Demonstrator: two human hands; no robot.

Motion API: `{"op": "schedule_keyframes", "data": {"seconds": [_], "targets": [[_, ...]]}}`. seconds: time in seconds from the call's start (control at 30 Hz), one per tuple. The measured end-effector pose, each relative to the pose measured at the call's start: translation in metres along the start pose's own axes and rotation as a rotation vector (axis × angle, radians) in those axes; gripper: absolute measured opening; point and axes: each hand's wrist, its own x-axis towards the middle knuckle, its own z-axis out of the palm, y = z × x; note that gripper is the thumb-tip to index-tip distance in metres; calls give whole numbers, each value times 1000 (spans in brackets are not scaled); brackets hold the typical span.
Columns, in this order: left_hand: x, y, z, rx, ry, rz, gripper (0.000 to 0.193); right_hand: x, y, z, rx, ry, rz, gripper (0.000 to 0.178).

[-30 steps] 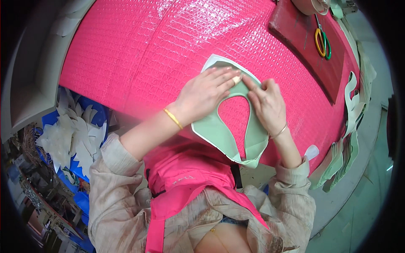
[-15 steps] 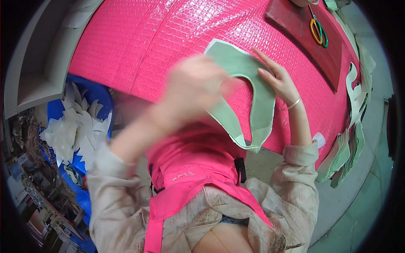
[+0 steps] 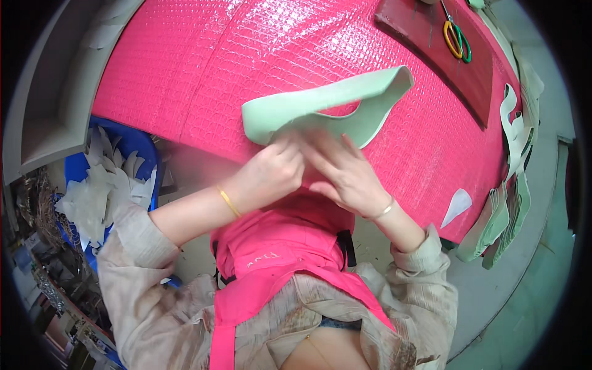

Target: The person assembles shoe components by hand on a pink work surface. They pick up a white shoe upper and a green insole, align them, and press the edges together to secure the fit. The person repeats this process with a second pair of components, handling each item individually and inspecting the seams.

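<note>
A pale green shoe upper (image 3: 274, 117), a curved loop of material, stands partly raised on the pink table covering. My left hand (image 3: 274, 169) is closed at its near edge, fingers curled on the material; the exact pinch point is blurred. My right hand (image 3: 351, 179) lies beside it with fingers stretched out toward the same near edge. Motion smears those fingertips, so whether they touch the upper is unclear.
The pink quilted table (image 3: 185, 74) carries a dark red board (image 3: 419, 31) with yellow-and-green-handled scissors (image 3: 456, 43) at far right. A white teardrop piece (image 3: 457, 206) lies near the right edge, where green strips (image 3: 515, 203) hang. Left, a blue bin (image 3: 148, 148) holds white scraps.
The shoe upper has turned from lying flat with its opening facing up to standing sideways. My right hand has come from its right side down to the near edge, beside my left hand.
</note>
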Motion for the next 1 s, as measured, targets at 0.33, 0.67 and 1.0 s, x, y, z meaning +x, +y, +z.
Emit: {"op": "schedule_keyframes", "data": {"seconds": [0.33, 0.67, 1.0], "targets": [[24, -23, -8, -185, 119, -66, 25, 20, 144, -27, -259, -121, 245, 47], [22, -88, -37, -421, 291, -365, 28, 53, 59, -9, -86, -160, -81, 58], [26, -132, 9, -787, -285, -904, 31, 78, 63, 12, -151, -202, -98, 60]]}}
